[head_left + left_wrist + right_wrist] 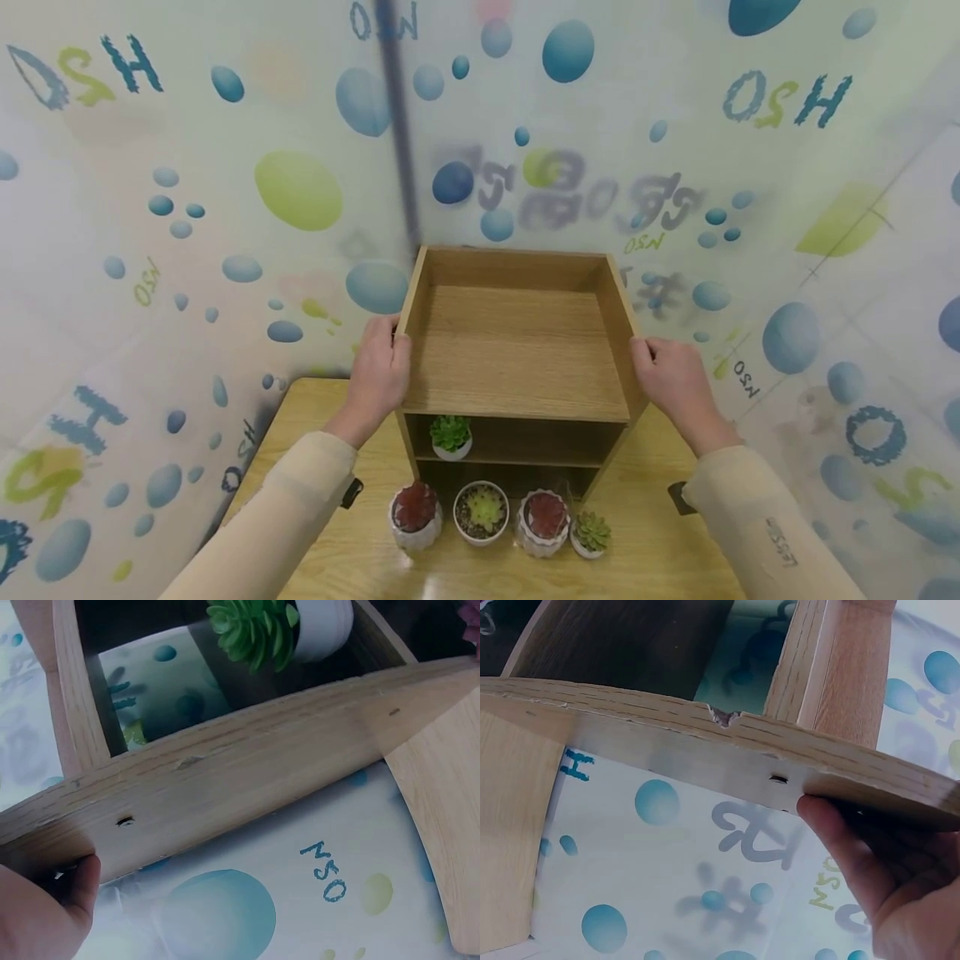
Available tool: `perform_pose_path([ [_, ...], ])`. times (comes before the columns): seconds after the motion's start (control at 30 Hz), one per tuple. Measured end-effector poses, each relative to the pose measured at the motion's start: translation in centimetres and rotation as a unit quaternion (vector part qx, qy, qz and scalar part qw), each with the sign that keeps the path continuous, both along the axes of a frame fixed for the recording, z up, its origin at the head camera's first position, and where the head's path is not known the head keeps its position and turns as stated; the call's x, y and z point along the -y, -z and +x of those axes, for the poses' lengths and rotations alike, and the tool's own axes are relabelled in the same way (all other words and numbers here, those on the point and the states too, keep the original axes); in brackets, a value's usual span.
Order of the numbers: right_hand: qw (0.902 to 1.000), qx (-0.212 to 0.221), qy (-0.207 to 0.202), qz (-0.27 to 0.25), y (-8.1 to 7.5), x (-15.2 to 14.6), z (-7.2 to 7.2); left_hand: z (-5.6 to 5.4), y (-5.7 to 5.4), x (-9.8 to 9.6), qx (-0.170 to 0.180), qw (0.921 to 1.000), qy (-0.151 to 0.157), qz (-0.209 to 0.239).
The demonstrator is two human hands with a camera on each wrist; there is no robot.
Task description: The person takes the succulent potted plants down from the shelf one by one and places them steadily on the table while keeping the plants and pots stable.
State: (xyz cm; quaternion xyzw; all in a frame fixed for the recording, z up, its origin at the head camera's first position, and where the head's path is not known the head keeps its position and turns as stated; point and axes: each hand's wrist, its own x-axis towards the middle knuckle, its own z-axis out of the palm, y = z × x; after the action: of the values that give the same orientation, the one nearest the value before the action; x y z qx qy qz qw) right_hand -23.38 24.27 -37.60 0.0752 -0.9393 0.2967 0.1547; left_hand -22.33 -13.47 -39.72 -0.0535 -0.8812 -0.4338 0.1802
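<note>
A small wooden shelf (525, 350) stands upright on the table, its top tray facing up. My left hand (378, 362) grips its left side panel (247, 780) near the top. On the opposite side panel (682, 754), my right hand (675, 375) grips at about the same height. Parts of the fingers of both hands are hidden against the wood. A green succulent in a white pot (452, 437) sits on the middle level, at the left; in the left wrist view its leaves (251, 630) show past the panel.
In front of the shelf stand several potted succulents: a dark red one (416, 515), a yellow-green one (482, 512), another dark red one (543, 522) and a small green one (591, 534). The wooden table (337, 550) meets patterned walls (300, 117) behind and beside the shelf.
</note>
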Motion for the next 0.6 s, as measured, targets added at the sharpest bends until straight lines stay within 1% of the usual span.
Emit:
perform_pose_path([
  [0.3,0.9999,-0.015,0.004,-0.002,0.13,-0.02,-0.20,0.20,-0.26,0.02,0.010,0.9998,-0.003,0.019],
  [0.5,0.9998,-0.016,0.006,-0.004,0.19,0.01,-0.23,0.38,-0.52,0.24,0.031,0.9993,0.000,0.023],
  [0.6,0.9999,-0.013,0.004,-0.005,0.25,-0.03,-0.22,0.57,-0.54,0.36,0.038,0.9991,0.007,0.016],
])
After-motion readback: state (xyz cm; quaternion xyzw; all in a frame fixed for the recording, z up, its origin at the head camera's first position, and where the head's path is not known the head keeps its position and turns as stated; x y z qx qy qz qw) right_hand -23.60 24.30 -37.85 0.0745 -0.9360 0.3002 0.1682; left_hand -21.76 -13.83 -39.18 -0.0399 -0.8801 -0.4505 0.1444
